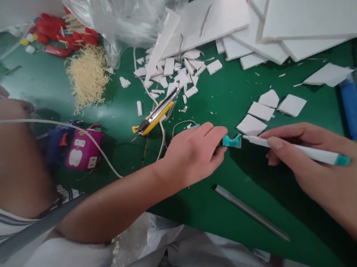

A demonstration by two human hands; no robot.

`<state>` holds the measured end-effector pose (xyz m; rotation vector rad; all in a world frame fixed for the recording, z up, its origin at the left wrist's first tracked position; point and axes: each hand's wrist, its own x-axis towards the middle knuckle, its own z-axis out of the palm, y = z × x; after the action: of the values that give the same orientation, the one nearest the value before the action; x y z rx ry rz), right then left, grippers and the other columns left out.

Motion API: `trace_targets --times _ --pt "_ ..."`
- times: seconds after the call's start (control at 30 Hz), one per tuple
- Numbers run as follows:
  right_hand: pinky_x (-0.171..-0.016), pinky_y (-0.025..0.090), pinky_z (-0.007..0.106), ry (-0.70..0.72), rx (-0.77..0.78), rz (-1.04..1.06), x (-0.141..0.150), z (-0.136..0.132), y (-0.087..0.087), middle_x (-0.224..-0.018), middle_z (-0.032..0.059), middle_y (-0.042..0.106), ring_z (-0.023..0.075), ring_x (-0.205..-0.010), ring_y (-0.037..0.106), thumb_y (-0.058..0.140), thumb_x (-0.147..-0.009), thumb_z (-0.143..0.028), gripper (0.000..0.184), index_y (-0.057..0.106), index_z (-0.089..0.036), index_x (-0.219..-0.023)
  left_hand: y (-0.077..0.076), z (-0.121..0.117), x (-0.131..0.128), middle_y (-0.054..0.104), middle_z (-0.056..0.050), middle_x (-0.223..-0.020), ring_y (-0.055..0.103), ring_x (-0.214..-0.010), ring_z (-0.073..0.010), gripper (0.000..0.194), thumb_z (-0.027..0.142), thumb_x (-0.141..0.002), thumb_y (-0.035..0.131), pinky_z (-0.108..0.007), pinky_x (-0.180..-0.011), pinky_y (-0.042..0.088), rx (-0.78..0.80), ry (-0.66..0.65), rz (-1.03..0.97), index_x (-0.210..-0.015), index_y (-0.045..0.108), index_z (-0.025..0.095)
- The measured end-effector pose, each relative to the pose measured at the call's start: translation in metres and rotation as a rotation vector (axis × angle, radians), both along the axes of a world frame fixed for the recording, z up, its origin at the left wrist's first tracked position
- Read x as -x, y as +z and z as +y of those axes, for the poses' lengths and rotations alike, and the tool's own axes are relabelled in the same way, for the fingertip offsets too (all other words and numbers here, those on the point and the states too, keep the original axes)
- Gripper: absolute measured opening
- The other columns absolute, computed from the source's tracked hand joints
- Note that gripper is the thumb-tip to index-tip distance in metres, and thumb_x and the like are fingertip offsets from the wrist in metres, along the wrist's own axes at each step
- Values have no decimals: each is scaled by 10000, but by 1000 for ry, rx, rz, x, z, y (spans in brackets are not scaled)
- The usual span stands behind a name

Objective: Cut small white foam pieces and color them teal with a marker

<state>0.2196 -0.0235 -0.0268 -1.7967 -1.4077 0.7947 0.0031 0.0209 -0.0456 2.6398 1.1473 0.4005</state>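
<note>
My left hand is closed, pinching a small teal-coloured piece with an uneven notched edge between thumb and fingers. In my right hand lies a white marker pen with a teal end, gripped like a writing pen. Its tip points left at the teal piece, almost on its edge; I cannot tell whether they touch. Several cut white foam pieces lie just beyond the marker. A yellow utility knife rests past my left hand, blade partly out. Nearer my body lies a thin grey metal strip.
White foam scraps and large foam boards cover the far side. Left of them are a toothpick-like pile, red pieces and a magenta power socket with a white cable. Another person's arm rests at far left.
</note>
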Motion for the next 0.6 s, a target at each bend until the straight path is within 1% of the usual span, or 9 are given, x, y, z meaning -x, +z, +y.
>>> trace_targets --times 0.1,0.23,0.37,0.5,0.53,0.6 --pt "-458 433 247 19 27 -2 -1 0 0 -565 -18 653 126 -515 576 672 -795 -397 191 706 -273 -653 0 0 -1 638 6 -840 587 -676 -139 203 238 -931 536 -256 -593 401 2 -2 -3 -1091 641 171" --pt "-455 442 249 -5 0 22 -1 0 -2 -558 -27 653 126 -500 568 690 -782 -405 129 744 -300 -730 0 0 -1 641 4 -846 591 -680 -138 201 240 -939 525 -257 -596 409 2 -2 3 -1093 635 171" --pt "-446 440 250 13 4 44 -1 1 -3 -541 -27 639 126 -492 565 685 -779 -400 179 699 -299 -633 0 0 -1 642 3 -848 593 -679 -136 201 240 -938 522 -257 -593 412 4 -2 6 -1094 631 175" --pt "-462 446 256 -15 1 32 1 0 -2 -577 -31 660 129 -515 578 697 -790 -418 105 753 -332 -769 0 0 0 644 5 -847 598 -682 -133 195 248 -943 510 -255 -593 411 8 3 18 -1089 624 187" --pt "-458 444 258 -12 8 29 1 0 -2 -577 -30 659 130 -512 576 695 -792 -417 106 751 -333 -762 -1 0 0 644 6 -846 599 -681 -132 194 249 -943 509 -254 -595 412 8 4 18 -1087 623 188" --pt "-445 439 267 5 25 36 1 0 -1 -554 -24 645 137 -494 567 683 -794 -405 150 717 -316 -677 0 0 0 645 7 -847 599 -680 -130 194 247 -944 507 -251 -596 413 9 3 17 -1089 622 189"
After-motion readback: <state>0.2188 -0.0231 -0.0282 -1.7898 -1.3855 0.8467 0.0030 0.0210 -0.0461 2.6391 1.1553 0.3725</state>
